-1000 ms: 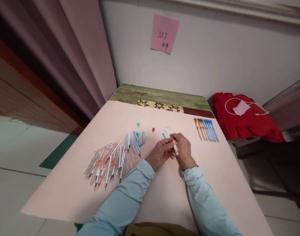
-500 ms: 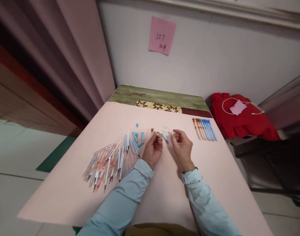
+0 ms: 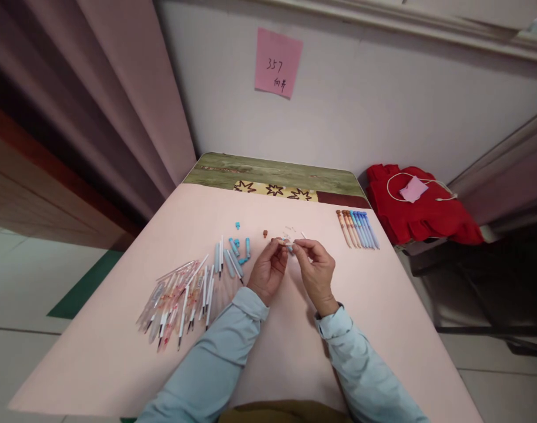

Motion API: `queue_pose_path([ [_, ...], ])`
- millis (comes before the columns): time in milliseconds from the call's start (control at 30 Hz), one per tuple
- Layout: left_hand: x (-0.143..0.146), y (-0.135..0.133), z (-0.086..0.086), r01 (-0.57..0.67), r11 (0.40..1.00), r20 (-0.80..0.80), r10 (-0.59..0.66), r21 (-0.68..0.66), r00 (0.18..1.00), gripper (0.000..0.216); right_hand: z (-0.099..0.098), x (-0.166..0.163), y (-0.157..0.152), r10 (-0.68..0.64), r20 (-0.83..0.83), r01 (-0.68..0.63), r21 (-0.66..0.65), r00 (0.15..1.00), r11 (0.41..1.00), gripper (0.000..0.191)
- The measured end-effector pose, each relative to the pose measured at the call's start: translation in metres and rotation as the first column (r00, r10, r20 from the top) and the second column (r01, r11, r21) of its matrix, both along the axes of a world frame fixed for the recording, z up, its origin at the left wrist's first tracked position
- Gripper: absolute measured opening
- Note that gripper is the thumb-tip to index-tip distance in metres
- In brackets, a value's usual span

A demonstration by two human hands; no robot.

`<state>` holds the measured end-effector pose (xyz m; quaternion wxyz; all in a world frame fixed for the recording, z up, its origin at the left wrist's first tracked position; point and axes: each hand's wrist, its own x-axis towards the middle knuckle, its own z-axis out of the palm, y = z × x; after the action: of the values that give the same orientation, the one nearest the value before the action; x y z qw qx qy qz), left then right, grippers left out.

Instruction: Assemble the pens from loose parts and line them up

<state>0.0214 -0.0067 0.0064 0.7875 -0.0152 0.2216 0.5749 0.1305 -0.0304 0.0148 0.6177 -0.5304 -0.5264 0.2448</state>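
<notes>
Left of the row of pens (image 3: 356, 229), the left hand (image 3: 267, 272) pinches a small orange pen part (image 3: 281, 241) in narrow fingertips; the right hand (image 3: 316, 272), fingertips pinched tight, meets its end, contents too small to tell

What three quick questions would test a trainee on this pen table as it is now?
1. True or false: the row of assembled pens lies on the table beyond the right hand, on that hand's outer side.
2. Multiple choice: the small pen part sits between the fingertips of A) one hand alone, B) both hands, C) neither hand.
3. Short answer: which hand is nearer the pile of loose refills?
Key: 1 true; 2 B; 3 the left hand.
</notes>
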Motion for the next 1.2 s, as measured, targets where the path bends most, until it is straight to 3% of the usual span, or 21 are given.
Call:
queue_pose_path([
  [500,-0.0017,0.0015,-0.004,0.008,0.999,-0.002,-0.008,0.035,1.0,0.013,0.0031,-0.0003,-0.0036,-0.075,0.284,0.047,0.104,0.956,0.993,0.013],
  [1067,-0.0003,0.001,-0.0079,0.049,0.999,-0.038,-0.048,0.012,0.998,0.007,0.0042,-0.0005,-0.0032,-0.058,0.287,0.019,0.137,0.956,0.99,0.014],
  [1200,-0.0029,0.0021,-0.0038,0.017,0.999,-0.004,-0.017,0.04,1.0,0.011,0.0049,0.0039,-0.0018,-0.124,0.271,0.096,0.111,0.955,0.989,0.017],
])
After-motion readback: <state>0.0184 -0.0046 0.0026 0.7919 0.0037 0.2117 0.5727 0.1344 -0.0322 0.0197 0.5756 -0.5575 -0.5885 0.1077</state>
